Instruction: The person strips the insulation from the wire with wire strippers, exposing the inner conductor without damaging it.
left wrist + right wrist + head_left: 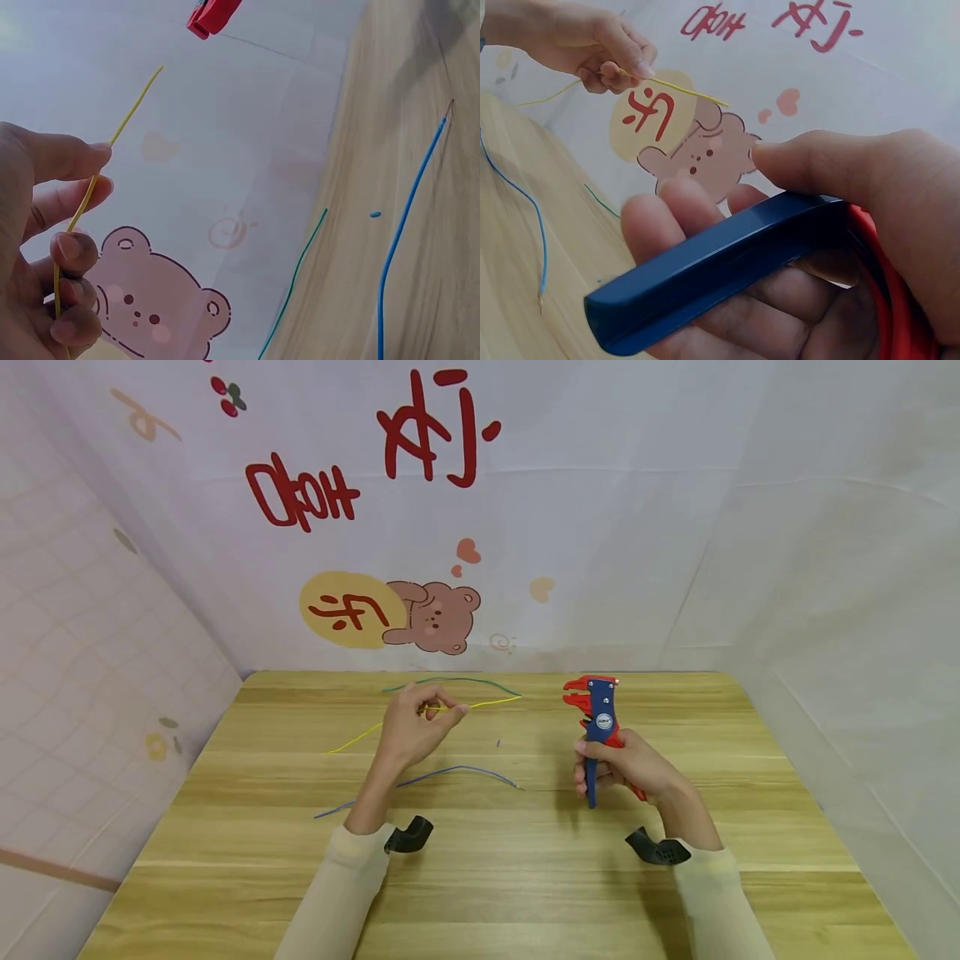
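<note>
"Looking at the hands, what does each one have?"

"The left hand (420, 722), left of centre in the head view, pinches the yellow wire (491, 702) between thumb and fingers, its free tip pointing right. The right hand (633, 764), right of centre, curls round the handles of a red-and-blue wire stripper (602, 706), whose jaws stand apart with nothing between them."

"And how far along is the work?"

"One end looks done. The blue wire (461, 767) lies below the left hand, bare metal at its right end, and a small blue offcut (498, 743) near mid-frame is probably its insulation. The yellow tip looks covered and is well apart from the stripper, so that seems left to do. The green wire (450, 678), along the table's back edge, looks covered at its right end too."

"The other ends?"

"Too small to tell."

"What about the surroundings?"

"A wood-grain table (525, 877) spans the lower frame. Behind it is pale cloth (600, 510), with red lettering (468, 435) at upper left to top centre and a cartoon bear (435, 618) just above the table. Pale sheeting (90, 635) closes in the left side."
</note>
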The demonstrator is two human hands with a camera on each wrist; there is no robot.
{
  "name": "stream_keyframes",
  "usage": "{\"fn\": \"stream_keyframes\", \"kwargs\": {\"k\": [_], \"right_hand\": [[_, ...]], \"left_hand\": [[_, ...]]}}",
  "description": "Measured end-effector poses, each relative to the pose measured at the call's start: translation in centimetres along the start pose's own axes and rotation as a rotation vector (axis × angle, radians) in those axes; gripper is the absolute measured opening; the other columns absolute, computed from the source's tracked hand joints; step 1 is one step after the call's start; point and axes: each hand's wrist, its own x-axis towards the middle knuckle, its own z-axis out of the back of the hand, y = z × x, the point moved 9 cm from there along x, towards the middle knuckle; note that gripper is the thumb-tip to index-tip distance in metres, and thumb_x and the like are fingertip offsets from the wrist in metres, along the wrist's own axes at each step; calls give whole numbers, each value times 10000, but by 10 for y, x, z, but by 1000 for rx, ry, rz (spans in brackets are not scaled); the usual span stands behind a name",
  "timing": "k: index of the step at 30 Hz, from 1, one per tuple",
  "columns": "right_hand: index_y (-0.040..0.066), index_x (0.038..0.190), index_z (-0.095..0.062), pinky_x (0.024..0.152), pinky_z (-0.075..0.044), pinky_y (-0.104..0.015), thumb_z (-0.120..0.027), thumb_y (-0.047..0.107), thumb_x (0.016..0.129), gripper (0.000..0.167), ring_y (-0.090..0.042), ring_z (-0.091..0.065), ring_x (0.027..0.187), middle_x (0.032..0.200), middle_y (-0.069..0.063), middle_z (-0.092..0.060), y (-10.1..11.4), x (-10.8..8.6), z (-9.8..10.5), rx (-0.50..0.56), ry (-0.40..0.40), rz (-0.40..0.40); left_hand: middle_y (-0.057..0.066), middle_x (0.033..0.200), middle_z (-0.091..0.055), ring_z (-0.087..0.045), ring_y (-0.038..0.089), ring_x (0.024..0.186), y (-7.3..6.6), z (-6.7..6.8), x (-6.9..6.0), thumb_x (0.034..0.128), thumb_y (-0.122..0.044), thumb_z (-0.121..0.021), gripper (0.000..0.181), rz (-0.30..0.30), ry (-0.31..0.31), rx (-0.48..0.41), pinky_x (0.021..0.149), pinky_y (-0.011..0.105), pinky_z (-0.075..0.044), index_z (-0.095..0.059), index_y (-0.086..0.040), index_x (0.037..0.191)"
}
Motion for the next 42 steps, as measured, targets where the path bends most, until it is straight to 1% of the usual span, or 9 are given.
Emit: {"fn": "stream_keyframes", "kwargs": {"k": [6,10,13,17,23,28,32,37,42], "right_hand": [[13,1041,-594,752,-625,-481,-589,251,1056,239,-252,-763,746,825,-73,-740,8,0,-13,-15,33,30],[-19,1054,-574,750,-621,-504,-586,239,1058,258,-262,-761,744,825,-82,-736,12,-1,-22,-16,53,51],[-40,1059,-563,745,-616,-526,-573,218,1063,258,-266,-757,742,828,-88,-731,16,-1,-29,-21,75,74],[-82,1061,-554,747,-610,-537,-562,204,1068,286,-267,-753,740,833,-94,-729,20,-2,-39,-23,102,97],[-101,1053,-554,750,-611,-541,-568,184,1063,286,-271,-753,730,830,-103,-733,27,-4,-51,-20,117,116],[-101,1058,-551,747,-611,-542,-574,161,1057,264,-263,-747,722,831,-100,-730,33,-8,-64,-19,139,134],[-144,1081,-517,754,-613,-538,-588,161,1050,315,-254,-748,727,836,-97,-732,37,-10,-70,-9,148,133],[-66,1058,-570,742,-616,-526,-591,152,1048,220,-250,-747,728,835,-98,-732,39,-11,-72,-8,147,143],[-43,1050,-583,743,-611,-544,-580,127,1048,170,-265,-746,727,835,-108,-723,43,-12,-75,-17,158,171]], "left_hand": [[-8,625,-446,-435,204,745,-11,2,-3,859,-318,-834,143,-13,-12,-34,688,343,-359,-730,-245,792],[-3,594,-412,-417,207,684,-19,3,-5,853,-278,-840,133,-47,-20,-67,893,356,-407,-732,-227,795],[-16,594,-427,-418,205,666,-23,4,-8,847,-259,-847,130,-53,-24,-84,900,349,-403,-732,-230,792],[-32,619,-469,-447,259,698,-26,8,-12,843,-254,-853,139,-46,-28,-102,748,336,-387,-729,-239,781],[27,591,-410,-394,319,588,-32,13,-15,860,-251,-844,140,-64,-27,-140,1124,345,-354,-728,-221,786],[8,585,-422,-367,234,551,-35,16,-19,867,-277,-841,143,-68,-9,-162,1131,343,-336,-730,-226,791],[-14,582,-444,-386,254,590,-37,17,-20,861,-272,-845,141,-72,-5,-166,1028,309,-395,-730,-240,786],[-23,620,-483,-436,297,724,-39,16,-20,849,-276,-854,142,-73,3,-155,625,251,-322,-735,-257,773],[-28,635,-486,-438,207,710,-44,17,-21,843,-261,-859,148,-89,-2,-154,626,231,-320,-735,-245,765]]}}
